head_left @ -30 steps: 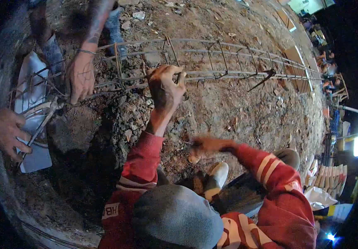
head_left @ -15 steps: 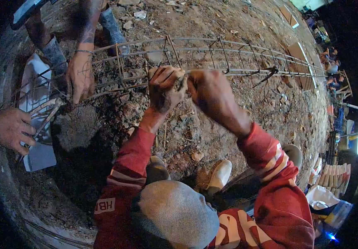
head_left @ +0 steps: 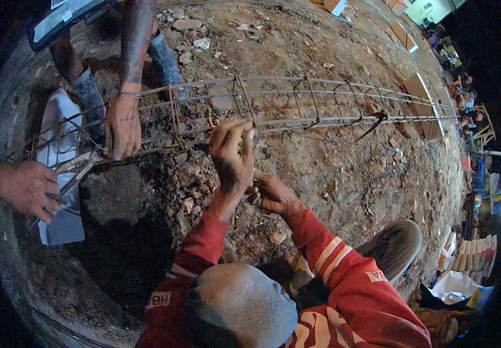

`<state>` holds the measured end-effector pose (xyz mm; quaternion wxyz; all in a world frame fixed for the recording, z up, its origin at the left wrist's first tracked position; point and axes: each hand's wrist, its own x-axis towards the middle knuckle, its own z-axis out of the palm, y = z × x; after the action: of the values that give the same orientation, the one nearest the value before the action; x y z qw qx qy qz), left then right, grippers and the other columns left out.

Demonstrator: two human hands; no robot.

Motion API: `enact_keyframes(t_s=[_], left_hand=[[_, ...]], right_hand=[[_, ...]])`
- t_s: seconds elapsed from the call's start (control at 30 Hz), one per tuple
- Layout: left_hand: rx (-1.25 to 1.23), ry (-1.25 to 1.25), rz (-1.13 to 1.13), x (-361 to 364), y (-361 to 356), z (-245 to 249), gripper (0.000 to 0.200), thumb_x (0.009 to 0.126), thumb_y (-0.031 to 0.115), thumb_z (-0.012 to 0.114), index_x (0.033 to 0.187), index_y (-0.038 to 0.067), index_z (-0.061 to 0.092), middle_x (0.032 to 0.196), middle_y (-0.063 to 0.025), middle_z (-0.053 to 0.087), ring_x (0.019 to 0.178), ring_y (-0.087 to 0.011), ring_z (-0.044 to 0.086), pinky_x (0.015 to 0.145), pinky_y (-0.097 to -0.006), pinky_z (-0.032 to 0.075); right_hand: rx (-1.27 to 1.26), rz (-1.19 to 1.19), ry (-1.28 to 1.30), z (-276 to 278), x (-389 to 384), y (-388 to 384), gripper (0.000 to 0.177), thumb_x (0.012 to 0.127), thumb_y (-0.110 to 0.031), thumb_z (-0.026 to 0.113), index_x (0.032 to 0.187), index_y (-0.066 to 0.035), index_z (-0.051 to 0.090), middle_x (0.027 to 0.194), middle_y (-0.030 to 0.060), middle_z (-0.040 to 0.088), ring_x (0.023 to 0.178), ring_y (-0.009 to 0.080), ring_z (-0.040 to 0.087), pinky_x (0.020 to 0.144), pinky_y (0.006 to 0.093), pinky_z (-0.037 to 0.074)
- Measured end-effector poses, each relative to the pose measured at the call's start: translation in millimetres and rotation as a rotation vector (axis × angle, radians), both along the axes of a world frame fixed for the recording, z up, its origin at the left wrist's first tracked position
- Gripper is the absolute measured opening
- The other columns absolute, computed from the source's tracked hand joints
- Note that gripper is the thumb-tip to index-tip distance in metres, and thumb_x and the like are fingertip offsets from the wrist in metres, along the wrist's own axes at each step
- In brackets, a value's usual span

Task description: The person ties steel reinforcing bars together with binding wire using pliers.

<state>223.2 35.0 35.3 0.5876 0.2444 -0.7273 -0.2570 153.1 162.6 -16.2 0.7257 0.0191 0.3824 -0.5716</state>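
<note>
A long steel rebar cage [head_left: 314,122] with square stirrups stretches across the view above the soil. My left hand [head_left: 233,152] is closed at the cage's near bars, beside a stirrup; what its fingers grip is hidden. Lower down, next to my left wrist, my right hand [head_left: 275,194] has its fingers curled together. Something small and dark shows at its fingertips, too small to name. Farther right, a dark hooked piece [head_left: 375,122] hangs across the near bar.
A co-worker's hand [head_left: 124,127] rests on the cage's left part. Another hand [head_left: 30,188] is at the handles of pincers [head_left: 82,165]. A white panel [head_left: 62,226] lies under that end. Boards [head_left: 422,95] stand at the far right. Stones litter the rough soil.
My right hand has come away from beside my left fist and dropped toward my body. My left hand stays at the cage. The whole view has shifted slightly.
</note>
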Motion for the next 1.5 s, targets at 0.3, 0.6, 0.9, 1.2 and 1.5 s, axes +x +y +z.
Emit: enact_keyframes(t_s=[0.3, 0.6, 0.9, 1.2, 1.5], left_hand=[[1.778, 0.69, -1.152, -14, -10, -40, 0.033, 0.094, 0.032, 0.059, 0.103, 0.0, 0.059, 0.088, -0.008, 0.063, 0.076, -0.0159, 0.057, 0.064, -0.0281, 0.047], [1.845, 0.76, -1.316, -15, -5, -41, 0.028, 0.094, 0.033, 0.059, 0.101, 0.005, 0.062, 0.079, -0.0019, 0.059, 0.062, -0.0087, 0.043, 0.056, -0.0245, 0.037], [1.153, -0.064, -0.538, -8, -6, -16, 0.022, 0.081, 0.023, 0.074, 0.074, 0.003, 0.066, 0.062, 0.0021, 0.057, 0.053, -0.0061, 0.045, 0.048, -0.0275, 0.036], [0.649, -0.253, -0.131, 3, 12, 2, 0.032, 0.078, 0.031, 0.074, 0.076, -0.001, 0.07, 0.06, -0.0101, 0.061, 0.052, -0.0183, 0.053, 0.052, -0.0363, 0.041], [0.501, -0.977, -0.157, -16, -81, 58, 0.056, 0.087, 0.049, 0.058, 0.092, -0.006, 0.064, 0.097, -0.0256, 0.065, 0.089, -0.036, 0.063, 0.077, -0.0442, 0.048]], right_hand=[[0.372, -0.56, 2.139, 35, -183, 51, 0.021, 0.084, -0.017, 0.066, 0.094, 0.002, 0.066, 0.081, 0.0113, 0.067, 0.072, 0.0198, 0.061, 0.069, 0.0321, 0.049], [0.438, -0.815, 1.704, 36, -320, 86, 0.058, 0.087, -0.046, 0.065, 0.115, 0.004, 0.059, 0.1, 0.0131, 0.063, 0.093, 0.0227, 0.056, 0.083, 0.0346, 0.044], [0.122, -0.932, 1.651, -7, -355, 92, 0.049, 0.09, -0.041, 0.061, 0.12, -0.002, 0.055, 0.108, 0.01, 0.06, 0.096, 0.0186, 0.054, 0.084, 0.0315, 0.043], [0.19, -0.984, 1.712, 23, -356, 95, 0.052, 0.093, -0.047, 0.051, 0.126, -0.007, 0.049, 0.116, 0.0092, 0.056, 0.101, 0.0201, 0.054, 0.086, 0.0332, 0.046], [-0.014, -1.763, 1.445, 164, -242, 72, 0.055, 0.096, -0.054, 0.041, 0.132, -0.012, 0.044, 0.124, 0.0085, 0.053, 0.105, 0.0215, 0.053, 0.089, 0.0349, 0.049]])
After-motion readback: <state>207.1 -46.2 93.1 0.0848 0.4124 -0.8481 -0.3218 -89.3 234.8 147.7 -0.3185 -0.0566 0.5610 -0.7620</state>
